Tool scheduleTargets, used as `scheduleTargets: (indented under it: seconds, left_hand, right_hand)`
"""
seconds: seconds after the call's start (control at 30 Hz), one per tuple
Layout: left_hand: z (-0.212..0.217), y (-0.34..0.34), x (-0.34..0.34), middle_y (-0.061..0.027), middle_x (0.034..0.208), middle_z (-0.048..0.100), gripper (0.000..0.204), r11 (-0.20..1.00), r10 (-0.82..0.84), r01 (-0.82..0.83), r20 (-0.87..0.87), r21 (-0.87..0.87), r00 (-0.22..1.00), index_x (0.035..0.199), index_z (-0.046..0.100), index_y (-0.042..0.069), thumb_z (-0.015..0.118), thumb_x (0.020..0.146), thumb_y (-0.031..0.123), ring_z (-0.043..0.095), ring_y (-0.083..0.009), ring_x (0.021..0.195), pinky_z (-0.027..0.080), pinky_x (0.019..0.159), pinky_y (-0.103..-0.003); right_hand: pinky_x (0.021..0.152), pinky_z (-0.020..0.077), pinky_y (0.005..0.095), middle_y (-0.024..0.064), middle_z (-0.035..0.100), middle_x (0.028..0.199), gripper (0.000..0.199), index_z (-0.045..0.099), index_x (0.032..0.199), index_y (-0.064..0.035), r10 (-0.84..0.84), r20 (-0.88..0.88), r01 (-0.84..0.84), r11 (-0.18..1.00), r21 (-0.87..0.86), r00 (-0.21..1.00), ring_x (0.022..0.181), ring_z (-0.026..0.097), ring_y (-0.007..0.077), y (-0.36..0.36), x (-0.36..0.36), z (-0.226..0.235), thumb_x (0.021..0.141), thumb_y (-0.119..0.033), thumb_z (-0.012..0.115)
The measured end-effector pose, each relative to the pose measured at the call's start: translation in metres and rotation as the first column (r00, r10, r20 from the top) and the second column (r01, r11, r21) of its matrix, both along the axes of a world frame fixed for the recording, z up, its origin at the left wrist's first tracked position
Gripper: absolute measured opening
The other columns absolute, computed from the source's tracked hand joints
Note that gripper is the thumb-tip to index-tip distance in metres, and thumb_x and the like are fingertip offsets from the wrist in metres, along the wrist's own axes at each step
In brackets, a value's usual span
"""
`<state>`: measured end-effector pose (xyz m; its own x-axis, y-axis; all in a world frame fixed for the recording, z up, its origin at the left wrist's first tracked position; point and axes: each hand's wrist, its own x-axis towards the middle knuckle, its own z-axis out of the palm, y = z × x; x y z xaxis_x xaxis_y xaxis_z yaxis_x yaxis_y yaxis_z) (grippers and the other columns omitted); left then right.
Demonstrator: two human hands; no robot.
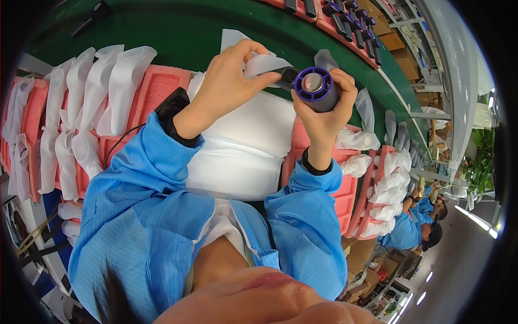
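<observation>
My right hand is wrapped round the barrel of a dark grey hair dryer with a purple ring at its end, turned up toward me. Its dark handle points left toward my left hand. The left fingers are closed on a translucent white bag, with the thumb against the handle's end. Whether the handle is inside the bag I cannot tell. Below both hands lies a stack of white sheets.
Pink foam trays with wrapped pieces stand at left; more wrapped pieces lie in trays at right. Unwrapped hair dryers fill a tray across the green bench. A black dryer-shaped piece lies far left. Co-workers sit at right.
</observation>
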<state>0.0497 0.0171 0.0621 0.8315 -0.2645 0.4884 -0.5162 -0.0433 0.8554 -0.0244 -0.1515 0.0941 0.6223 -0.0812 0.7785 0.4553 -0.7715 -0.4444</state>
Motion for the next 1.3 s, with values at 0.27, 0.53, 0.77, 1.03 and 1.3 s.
scheduleTargets:
  seconds: [0.27, 0.53, 0.77, 1.03, 1.3]
  left_hand:
    - [0.0, 0.006, 0.0, -0.0047, 0.07, 0.056, 0.015, 0.986, -0.004, 0.0, -0.022, -0.164, 1.0, 0.089, 0.07, -0.001, 0.067, 0.087, 0.013, 0.051, -0.0117, 0.061, 0.039, 0.053, -0.023]
    - [0.019, 0.012, -0.016, -0.0014, 0.068, 0.053, 0.012, 0.957, -0.205, 0.16, -0.174, -0.241, 0.963, 0.094, 0.071, 0.0, 0.065, 0.088, 0.008, 0.045, -0.0085, 0.062, 0.036, 0.054, -0.023]
    - [0.015, 0.001, -0.034, -0.0066, 0.07, 0.056, 0.017, 1.0, -0.015, 0.019, 0.219, -0.015, 0.976, 0.095, 0.07, 0.002, 0.069, 0.078, 0.002, 0.052, -0.0163, 0.06, 0.041, 0.053, -0.026]
    - [0.001, -0.011, -0.058, -0.009, 0.084, 0.06, 0.028, 0.991, -0.13, 0.111, 0.331, 0.075, 0.935, 0.101, 0.067, 0.006, 0.068, 0.074, -0.003, 0.061, -0.0234, 0.071, 0.051, 0.059, -0.031]
    - [0.007, -0.009, -0.033, -0.011, 0.104, 0.058, 0.053, 0.969, -0.02, -0.055, 0.3, 0.242, 0.954, 0.116, 0.06, 0.014, 0.073, 0.065, 0.001, 0.062, -0.0285, 0.086, 0.053, 0.067, -0.035]
  right_hand:
    - [0.083, 0.0475, 0.0333, 0.0113, 0.05, 0.106, 0.065, 0.048, 0.109, -0.004, 0.166, 0.073, -0.166, 0.986, -0.003, 0.983, 0.095, 0.054, 0.0241, 0.015, 0.003, -0.017, 0.055, 0.0, 0.084]
    - [0.076, 0.0497, 0.0336, 0.0136, 0.049, 0.109, 0.073, 0.051, 0.123, -0.0007, 0.074, -0.143, -0.099, 0.978, -0.181, 0.987, 0.093, 0.056, 0.0274, 0.03, 0.006, -0.025, 0.057, 0.003, 0.082]
    - [0.062, 0.0528, 0.0361, 0.0144, 0.05, 0.11, 0.088, 0.043, 0.136, -0.001, 0.076, -0.172, -0.112, 0.972, -0.208, 0.982, 0.081, 0.061, 0.0313, 0.025, 0.01, -0.038, 0.058, 0.0, 0.081]
    - [0.065, 0.0515, 0.0324, 0.0146, 0.051, 0.107, 0.071, 0.046, 0.126, 0.0011, -0.096, -0.124, 0.077, 0.986, -0.15, 0.988, 0.084, 0.06, 0.0286, 0.006, 0.011, -0.041, 0.063, -0.002, 0.078]
    - [0.081, 0.0478, 0.0285, 0.0102, 0.05, 0.111, 0.056, 0.045, 0.112, -0.003, 0.172, -0.294, -0.003, 0.867, 0.498, 0.94, 0.103, 0.053, 0.0181, 0.027, 0.003, -0.03, 0.066, -0.003, 0.077]
